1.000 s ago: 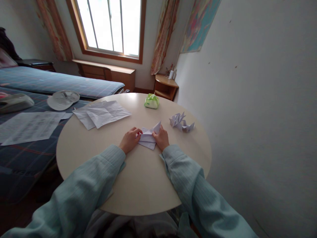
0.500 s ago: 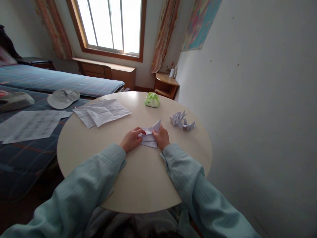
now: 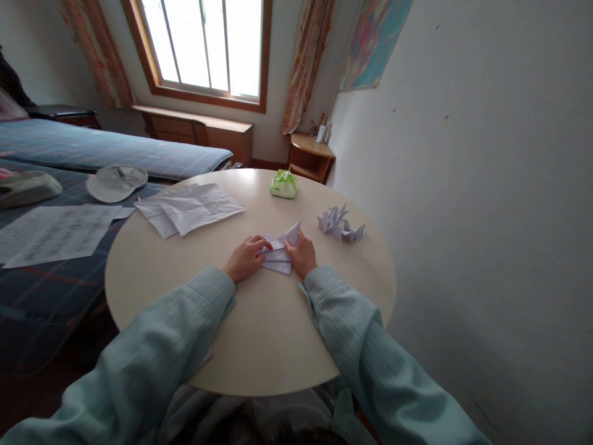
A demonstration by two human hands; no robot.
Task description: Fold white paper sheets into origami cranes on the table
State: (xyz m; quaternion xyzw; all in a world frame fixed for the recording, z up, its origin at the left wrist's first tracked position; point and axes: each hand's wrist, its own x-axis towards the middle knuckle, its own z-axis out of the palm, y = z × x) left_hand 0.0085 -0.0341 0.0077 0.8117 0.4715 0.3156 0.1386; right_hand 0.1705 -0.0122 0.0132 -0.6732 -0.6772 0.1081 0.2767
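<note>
A partly folded piece of white paper (image 3: pixel 280 250) lies on the round beige table (image 3: pixel 259 334), with one pointed flap sticking up at its far right. My left hand (image 3: pixel 244 258) presses on the paper's left side, fingers curled and pinching a fold. My right hand (image 3: pixel 302 255) holds the right side, fingers closed on the paper below the raised flap. Both arms wear light blue sleeves.
Two small folded paper figures (image 3: pixel 340 225) sit to the right on the table. A green tissue pack (image 3: pixel 284 184) stands at the far side, crumpled sheets (image 3: pixel 189 207) at the far left. A bed (image 3: pixel 60 185) with papers and a cap lies left; a wall is close on the right.
My left fingers have slid a little to the right along the paper's fold. The paper and my right hand have stayed almost in place.
</note>
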